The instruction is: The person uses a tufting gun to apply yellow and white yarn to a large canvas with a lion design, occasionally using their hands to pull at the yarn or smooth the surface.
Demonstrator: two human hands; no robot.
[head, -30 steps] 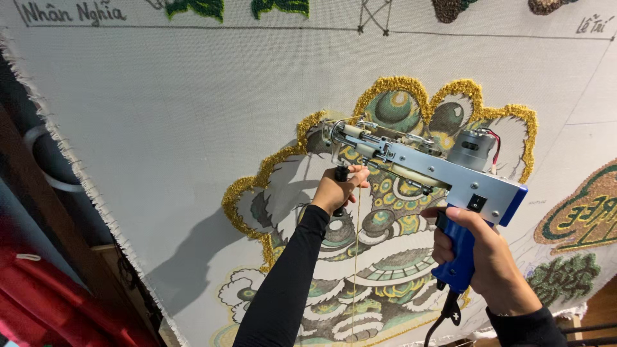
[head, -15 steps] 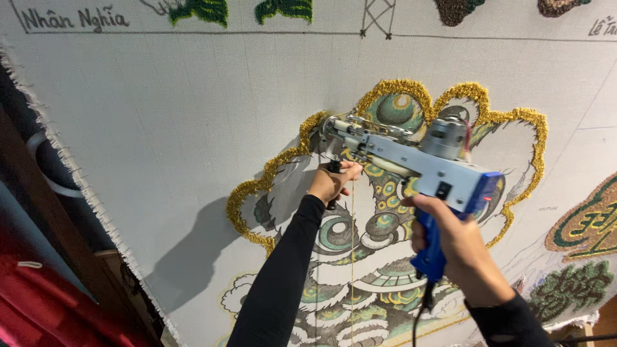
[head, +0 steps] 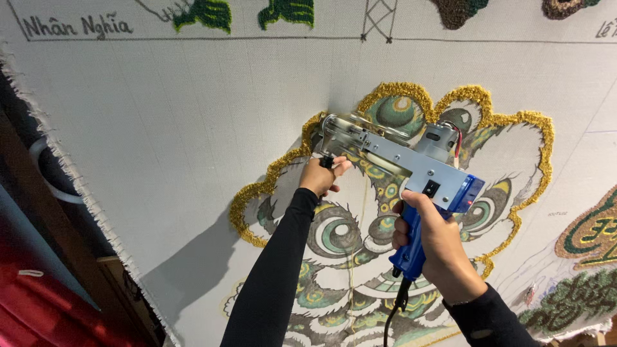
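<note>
A blue and silver tufting gun (head: pixel 398 157) is pressed nose-first against a white stretched cloth (head: pixel 173 122) bearing a drawn lion-head design (head: pixel 347 238) with a gold tufted outline (head: pixel 276 170). My left hand (head: pixel 321 177) grips the gun's black front handle, right at the gold outline. My right hand (head: pixel 432 241) is wrapped around the blue rear grip (head: pixel 406 254). A black power cord (head: pixel 393 318) hangs below it. Both arms wear black sleeves.
Green and brown tufted patches (head: pixel 205 13) sit along the cloth's top edge, with handwritten lettering beside them. More coloured motifs (head: pixel 588 234) lie at the right. The frayed cloth edge (head: pixel 71 186) runs down the left, beside a dark wooden frame (head: pixel 45 218) and red fabric (head: pixel 38 308).
The gun and both hands have moved left and slightly up along the gold outline. The view has shifted with them.
</note>
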